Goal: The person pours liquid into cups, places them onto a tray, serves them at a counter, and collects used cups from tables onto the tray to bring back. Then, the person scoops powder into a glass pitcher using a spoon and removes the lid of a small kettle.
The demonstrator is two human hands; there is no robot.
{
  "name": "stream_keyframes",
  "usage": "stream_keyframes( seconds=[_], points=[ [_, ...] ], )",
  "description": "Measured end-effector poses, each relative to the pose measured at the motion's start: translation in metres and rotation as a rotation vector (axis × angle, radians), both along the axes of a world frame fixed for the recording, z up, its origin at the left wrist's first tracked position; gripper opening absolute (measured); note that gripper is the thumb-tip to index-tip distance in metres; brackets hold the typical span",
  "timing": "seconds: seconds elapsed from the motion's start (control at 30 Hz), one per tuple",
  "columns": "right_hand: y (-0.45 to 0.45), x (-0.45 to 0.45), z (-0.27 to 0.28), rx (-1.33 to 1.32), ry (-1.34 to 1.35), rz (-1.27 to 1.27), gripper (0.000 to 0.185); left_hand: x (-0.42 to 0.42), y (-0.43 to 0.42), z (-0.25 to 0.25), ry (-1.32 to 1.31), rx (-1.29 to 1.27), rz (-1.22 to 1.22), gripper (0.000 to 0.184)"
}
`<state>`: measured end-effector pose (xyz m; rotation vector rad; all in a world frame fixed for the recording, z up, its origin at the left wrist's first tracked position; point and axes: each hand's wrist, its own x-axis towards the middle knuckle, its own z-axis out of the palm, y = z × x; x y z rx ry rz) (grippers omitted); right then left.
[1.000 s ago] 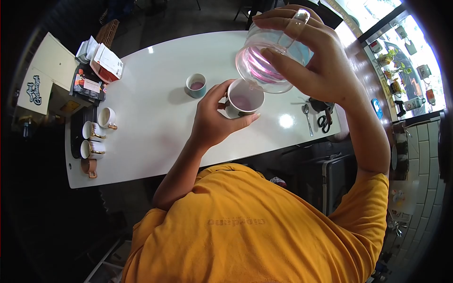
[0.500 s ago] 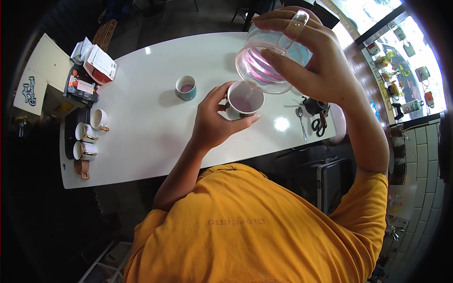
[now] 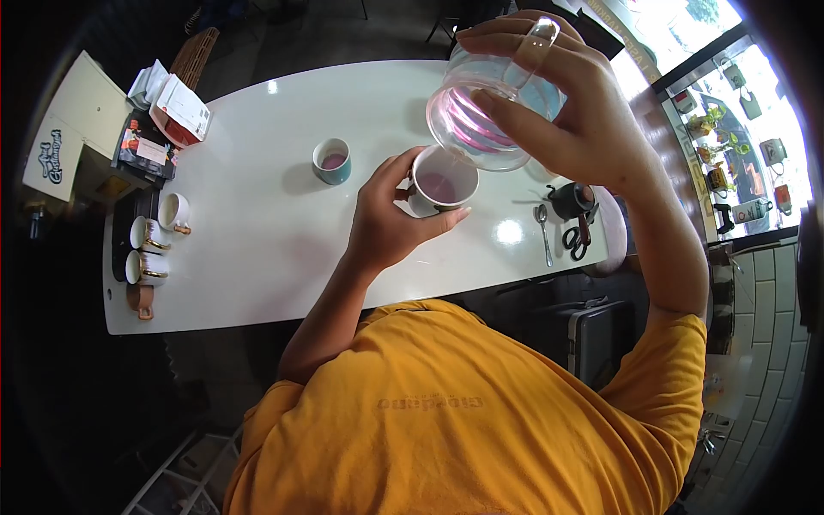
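Note:
In the head view my left hand (image 3: pixel 383 216) is wrapped round a white paper-like cup (image 3: pixel 421 202), which holds some pale pink liquid. My right hand (image 3: pixel 571 112) grips a clear glass jug (image 3: pixel 477 129), thumb on its side and fingers over the top by its handle. The jug is tipped towards me, its rim just above the cup's far right edge, and pink shows through the glass. A thin trickle seems to run from the rim into the cup. Left of my left hand stands a teal cup (image 3: pixel 333 168) with a little pink liquid inside.
The white table (image 3: pixel 249 215) bears several mugs (image 3: pixel 148 268) along its left end. Papers (image 3: pixel 182 110) and boxes are at the far left. On the right lie a spoon (image 3: pixel 543 233), black-handled scissors (image 3: pixel 578 244) and a dark small pot (image 3: pixel 568 199).
Both hands keep almost the same pose, with the jug still tipped over the cup. The table and its things have shifted slightly leftward in view as the head moved.

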<state>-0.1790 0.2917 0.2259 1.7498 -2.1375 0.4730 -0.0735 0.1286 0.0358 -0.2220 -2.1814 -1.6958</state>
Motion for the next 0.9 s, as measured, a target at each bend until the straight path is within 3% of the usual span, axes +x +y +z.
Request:
stream_keyframes(
  seconds=[0.23, 0.47, 0.9],
  points=[
    [-0.004, 0.022, 0.012, 0.026, -0.062, -0.115, 0.042, 0.001, 0.004, -0.002, 0.005, 0.012, 0.014, 0.071],
    [0.006, -0.001, -0.002, -0.049, -0.078, 0.055, 0.041, 0.001, 0.008, -0.003, 0.001, 0.028, 0.016, 0.071],
    [0.012, -0.002, -0.004, -0.048, -0.131, 0.073, 0.041, 0.006, 0.016, -0.003, -0.02, 0.041, 0.015, 0.069]
  ],
)
